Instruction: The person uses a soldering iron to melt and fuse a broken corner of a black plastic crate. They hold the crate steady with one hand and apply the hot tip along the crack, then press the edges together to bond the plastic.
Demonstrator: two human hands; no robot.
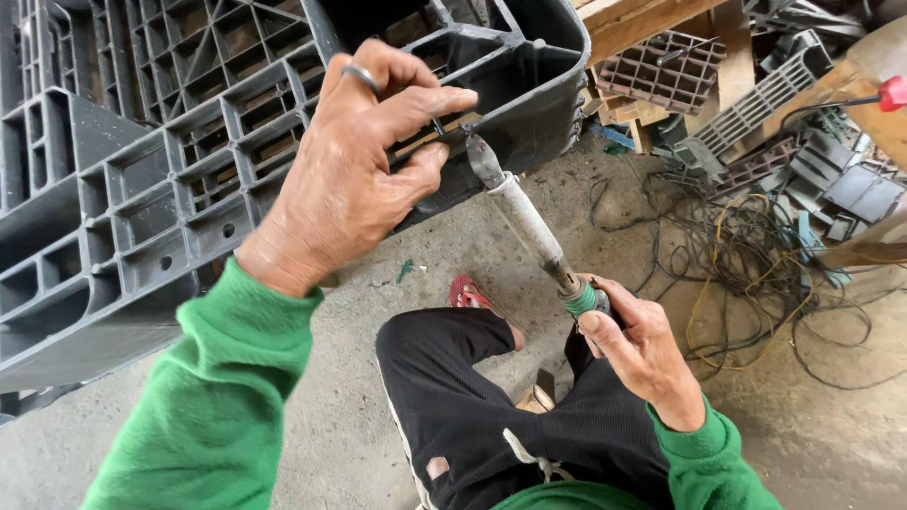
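My left hand (354, 165), with a ring on one finger, pinches a thin dark strip against the rim of a large dark grey plastic pallet (142, 179). My right hand (635, 345) grips the green-taped handle of a long soldering-iron-like tool (524, 222). Its flat metal tip touches the pallet edge right beside my left fingertips. Both sleeves are green, and my knees in black trousers sit below the hands.
A tangle of black and yellow wires (756, 274) lies on the concrete floor at right. Broken grey plastic pieces (831, 179) and wooden boards (661, 28) pile up at upper right. A red sandal (468, 293) shows under my knee.
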